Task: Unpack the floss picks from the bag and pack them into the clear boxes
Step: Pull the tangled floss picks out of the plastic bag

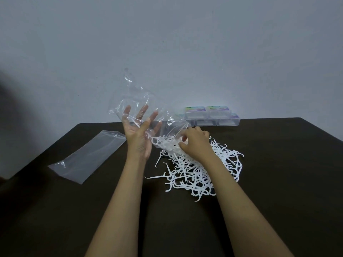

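Head view, only one camera:

- Dark counter (pixel 278 182) against a plain grey wall (pixel 185 43)
- Left hand (pixel 138 130) is raised above the counter at about 11 o'clock of the pile. Palm faces right, fingers straight and spread, and the clear bag (pixel 141 97) is draped over them. Fingertips (pixel 127 110) show through the film
- The bag is crumpled and off the counter. Its top end stands up toward 12 o'clock and its lower end sags to 4 o'clock toward the right hand
- Right hand (pixel 194 143) is low at that lower end, back of hand to camera, fingers curled in. Cannot tell whether they pinch the film, the picks or nothing
- The two hands are apart, with the bag spanning the gap
- Floss picks (pixel 204 175): white, in a loose tangled pile on the counter at centre, spreading to 3 and 5 o'clock of the right hand. A few are still bunched in the bag's lower end, touching the top of the pile
- Clear boxes (pixel 207 116): at 12 to 1 o'clock on the far counter edge, two stacked on a lower row, coloured labels on the lids, well apart from the pile
- Second clear bag (pixel 87 156): flat on the counter at 9 o'clock, lying diagonally, with neither hand on it
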The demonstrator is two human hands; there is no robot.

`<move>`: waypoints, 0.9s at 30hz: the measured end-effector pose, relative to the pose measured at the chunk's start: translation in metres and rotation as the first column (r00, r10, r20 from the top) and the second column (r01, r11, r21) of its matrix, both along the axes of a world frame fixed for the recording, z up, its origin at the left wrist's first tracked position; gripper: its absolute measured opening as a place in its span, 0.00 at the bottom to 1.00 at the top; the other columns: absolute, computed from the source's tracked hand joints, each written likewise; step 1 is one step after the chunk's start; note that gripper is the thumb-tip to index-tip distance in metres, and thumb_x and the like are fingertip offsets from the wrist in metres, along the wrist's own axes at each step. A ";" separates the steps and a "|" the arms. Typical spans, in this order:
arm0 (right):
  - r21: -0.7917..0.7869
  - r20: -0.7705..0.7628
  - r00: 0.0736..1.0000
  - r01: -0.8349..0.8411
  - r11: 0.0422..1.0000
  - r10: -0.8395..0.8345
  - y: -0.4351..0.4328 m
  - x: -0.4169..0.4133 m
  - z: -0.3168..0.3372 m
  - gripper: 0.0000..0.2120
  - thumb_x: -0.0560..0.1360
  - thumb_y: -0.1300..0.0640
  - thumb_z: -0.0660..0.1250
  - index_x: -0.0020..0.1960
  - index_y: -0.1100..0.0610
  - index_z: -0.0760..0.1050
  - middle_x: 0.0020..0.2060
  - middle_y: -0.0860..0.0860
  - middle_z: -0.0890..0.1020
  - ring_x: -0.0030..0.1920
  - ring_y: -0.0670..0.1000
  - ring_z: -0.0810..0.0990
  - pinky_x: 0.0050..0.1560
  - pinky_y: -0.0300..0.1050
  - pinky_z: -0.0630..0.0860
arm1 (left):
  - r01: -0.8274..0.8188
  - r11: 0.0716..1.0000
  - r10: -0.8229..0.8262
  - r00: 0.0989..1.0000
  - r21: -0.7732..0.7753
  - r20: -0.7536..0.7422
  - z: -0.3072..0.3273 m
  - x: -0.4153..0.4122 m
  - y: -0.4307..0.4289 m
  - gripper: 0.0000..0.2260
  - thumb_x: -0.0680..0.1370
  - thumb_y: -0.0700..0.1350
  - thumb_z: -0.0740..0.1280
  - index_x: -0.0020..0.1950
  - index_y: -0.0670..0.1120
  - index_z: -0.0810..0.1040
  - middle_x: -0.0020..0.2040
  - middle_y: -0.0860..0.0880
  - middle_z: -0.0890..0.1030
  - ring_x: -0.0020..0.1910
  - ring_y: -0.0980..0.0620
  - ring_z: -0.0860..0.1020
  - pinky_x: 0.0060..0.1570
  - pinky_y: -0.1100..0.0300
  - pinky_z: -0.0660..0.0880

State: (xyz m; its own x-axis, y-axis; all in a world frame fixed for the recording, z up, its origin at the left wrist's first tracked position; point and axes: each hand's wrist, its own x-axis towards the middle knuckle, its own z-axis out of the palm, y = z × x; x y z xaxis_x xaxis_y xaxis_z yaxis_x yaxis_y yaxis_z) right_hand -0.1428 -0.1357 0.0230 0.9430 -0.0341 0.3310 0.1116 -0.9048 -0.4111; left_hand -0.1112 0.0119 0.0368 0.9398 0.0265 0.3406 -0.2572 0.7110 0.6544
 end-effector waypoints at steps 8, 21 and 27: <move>0.409 0.075 0.989 -0.147 0.901 0.127 0.011 0.001 0.003 0.23 0.60 0.31 0.65 0.43 0.48 0.81 0.51 0.43 0.81 0.56 0.50 0.76 0.61 0.59 0.69 | -0.014 1.000 0.013 0.999 0.006 0.039 0.004 -0.004 -0.002 0.26 0.76 0.29 0.61 0.64 0.55 0.62 0.58 0.47 0.76 0.52 0.47 0.80 0.53 0.47 0.77; 0.646 0.100 0.979 -0.201 0.736 0.180 0.007 -0.007 0.008 0.32 0.66 0.54 0.75 0.67 0.53 0.68 0.53 0.50 0.80 0.46 0.44 0.77 0.46 0.34 0.72 | -0.171 0.960 0.137 0.978 0.224 0.160 0.009 -0.007 -0.001 0.30 0.75 0.33 0.65 0.67 0.57 0.58 0.59 0.47 0.77 0.56 0.47 0.79 0.55 0.50 0.77; 0.687 0.081 0.976 -0.201 0.699 0.201 0.005 -0.007 0.008 0.35 0.66 0.54 0.75 0.70 0.52 0.65 0.57 0.53 0.80 0.53 0.47 0.77 0.45 0.29 0.69 | -0.195 0.933 0.152 0.976 0.303 0.158 0.009 -0.007 -0.002 0.34 0.75 0.37 0.67 0.72 0.59 0.54 0.61 0.47 0.76 0.60 0.49 0.77 0.59 0.48 0.74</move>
State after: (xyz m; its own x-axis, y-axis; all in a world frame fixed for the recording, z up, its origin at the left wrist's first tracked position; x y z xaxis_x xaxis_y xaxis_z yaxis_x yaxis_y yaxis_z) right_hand -0.1499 -0.1306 0.0308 0.9544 -0.0619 0.2921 0.2571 -0.3273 -0.9093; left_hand -0.1177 0.0098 0.0458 0.8774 0.0567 0.4763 -0.4554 0.4104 0.7900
